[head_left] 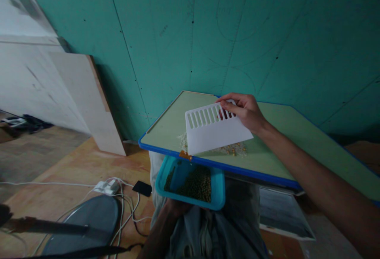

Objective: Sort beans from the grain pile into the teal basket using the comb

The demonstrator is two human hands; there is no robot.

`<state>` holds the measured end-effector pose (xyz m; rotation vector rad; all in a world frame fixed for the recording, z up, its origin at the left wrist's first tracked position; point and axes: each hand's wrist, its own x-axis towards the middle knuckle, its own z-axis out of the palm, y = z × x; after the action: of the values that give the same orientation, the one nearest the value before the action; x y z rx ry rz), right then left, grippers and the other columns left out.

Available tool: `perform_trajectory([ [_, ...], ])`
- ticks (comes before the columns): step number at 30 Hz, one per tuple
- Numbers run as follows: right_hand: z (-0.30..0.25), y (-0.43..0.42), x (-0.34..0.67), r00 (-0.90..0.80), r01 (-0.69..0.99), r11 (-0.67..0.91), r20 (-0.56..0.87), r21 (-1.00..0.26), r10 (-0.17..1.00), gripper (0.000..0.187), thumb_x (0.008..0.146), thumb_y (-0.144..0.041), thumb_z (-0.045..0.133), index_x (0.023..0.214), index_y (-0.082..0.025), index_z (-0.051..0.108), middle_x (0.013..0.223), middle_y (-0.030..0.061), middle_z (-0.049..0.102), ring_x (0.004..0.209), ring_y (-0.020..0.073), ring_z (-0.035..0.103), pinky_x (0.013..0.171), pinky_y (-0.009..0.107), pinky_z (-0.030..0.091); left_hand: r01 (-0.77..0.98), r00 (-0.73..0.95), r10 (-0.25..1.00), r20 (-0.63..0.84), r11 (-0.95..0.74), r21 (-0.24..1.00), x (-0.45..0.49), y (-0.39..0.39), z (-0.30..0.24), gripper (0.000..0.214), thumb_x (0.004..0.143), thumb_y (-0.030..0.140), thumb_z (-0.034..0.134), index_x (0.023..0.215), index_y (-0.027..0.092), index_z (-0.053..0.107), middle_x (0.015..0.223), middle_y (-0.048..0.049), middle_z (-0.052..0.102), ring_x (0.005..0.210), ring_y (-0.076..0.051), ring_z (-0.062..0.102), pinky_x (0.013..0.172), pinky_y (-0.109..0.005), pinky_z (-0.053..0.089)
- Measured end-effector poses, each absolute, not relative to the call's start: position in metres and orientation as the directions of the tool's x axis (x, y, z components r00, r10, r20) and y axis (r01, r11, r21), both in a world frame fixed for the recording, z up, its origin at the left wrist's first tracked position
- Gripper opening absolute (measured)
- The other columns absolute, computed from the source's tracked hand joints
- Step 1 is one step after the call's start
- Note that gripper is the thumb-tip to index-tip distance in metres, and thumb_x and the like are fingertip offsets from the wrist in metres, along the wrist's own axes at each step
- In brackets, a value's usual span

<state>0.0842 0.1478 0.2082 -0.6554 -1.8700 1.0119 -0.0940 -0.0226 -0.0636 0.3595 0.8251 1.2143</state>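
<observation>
My right hand [245, 110] is closed on a white plastic panel [219, 132] with a row of long slots along its top, gripping it by the upper right corner. The panel is tilted over the table top near its front edge. Around its lower side lie loose pale grains and some yellow-orange kernels [236, 149]. My left hand [176, 207] holds a turquoise plastic container [160, 184] from below, close under the table's front edge; its fingers are mostly hidden. Small greenish-brown grains or pellets [197, 184] partly fill the container.
The pale green table [276, 148] has a blue rim and stands against a green wall. A board [89, 101] leans at the left. On the floor are a power strip [107, 187], white cables, a black phone-like object [142, 188] and a round grey base [83, 223].
</observation>
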Motion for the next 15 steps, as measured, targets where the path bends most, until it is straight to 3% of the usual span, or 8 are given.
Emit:
perform_trajectory([
  [8, 0.206, 0.15, 0.082, -0.398, 0.047, 0.566, 0.504, -0.823, 0.766, 0.018, 0.082, -0.035, 0.067, 0.091, -0.021, 0.072, 0.07, 0.0018, 0.068, 0.059, 0.013, 0.06, 0.054, 0.026, 0.045, -0.753, 0.146, 0.933, -0.329, 0.321, 0.575, -0.092, -0.022, -0.062, 0.037, 0.063, 0.058, 0.067, 0.084, 0.028, 0.075, 0.096, -0.0039, 0.078, 0.121, -0.031, 0.056, 0.107, -0.041, 0.043],
  [15, 0.204, 0.148, 0.08, -0.395, 0.096, 0.59, 0.514, -0.801, 0.762, 0.02, 0.083, -0.037, 0.065, 0.093, -0.02, 0.072, 0.072, 0.0021, 0.069, 0.062, 0.0129, 0.06, 0.056, 0.026, 0.045, -0.707, 0.071, 0.909, -0.412, 0.337, 0.622, -0.088, -0.023, -0.034, 0.036, 0.063, 0.063, 0.059, 0.069, 0.029, 0.069, 0.109, -0.0052, 0.075, 0.125, -0.033, 0.051, 0.105, -0.041, 0.045],
])
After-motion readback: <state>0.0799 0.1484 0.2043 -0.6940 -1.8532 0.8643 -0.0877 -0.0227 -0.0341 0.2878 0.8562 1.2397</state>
